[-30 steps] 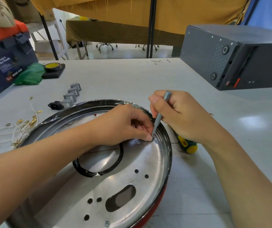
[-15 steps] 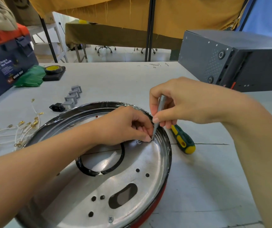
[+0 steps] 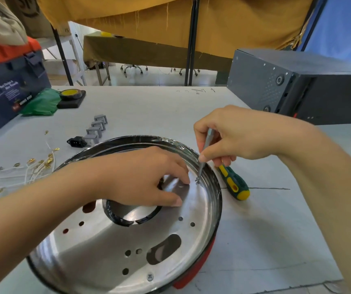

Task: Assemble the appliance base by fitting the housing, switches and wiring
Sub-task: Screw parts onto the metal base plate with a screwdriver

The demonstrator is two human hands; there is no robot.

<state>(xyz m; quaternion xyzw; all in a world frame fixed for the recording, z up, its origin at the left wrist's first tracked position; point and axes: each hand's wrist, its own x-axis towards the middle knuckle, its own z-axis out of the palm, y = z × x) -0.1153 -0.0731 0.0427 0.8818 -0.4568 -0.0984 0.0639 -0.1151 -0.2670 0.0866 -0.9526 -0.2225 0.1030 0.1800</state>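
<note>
Pinching a slim screwdriver (image 3: 204, 153), right hand (image 3: 233, 134); left hand (image 3: 147, 177) loosely spread on housing (image 3: 202, 209), grey table (image 3: 149, 107).

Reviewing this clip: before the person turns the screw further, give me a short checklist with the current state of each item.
1. Right hand grips the slim grey screwdriver: ok.
2. Driver tip sits on the screw near the plate's rim: ok; seated in the head: cannot tell.
3. Left hand rests on the metal plate to steady it, fingers clear of the screw: ok.
4. Screw fully driven: cannot tell.
5. Green and yellow screwdriver lies outside the housing, clear of the work: ok.
6. Grey switches and wires fitted: not ok, both lie on the table.
</note>
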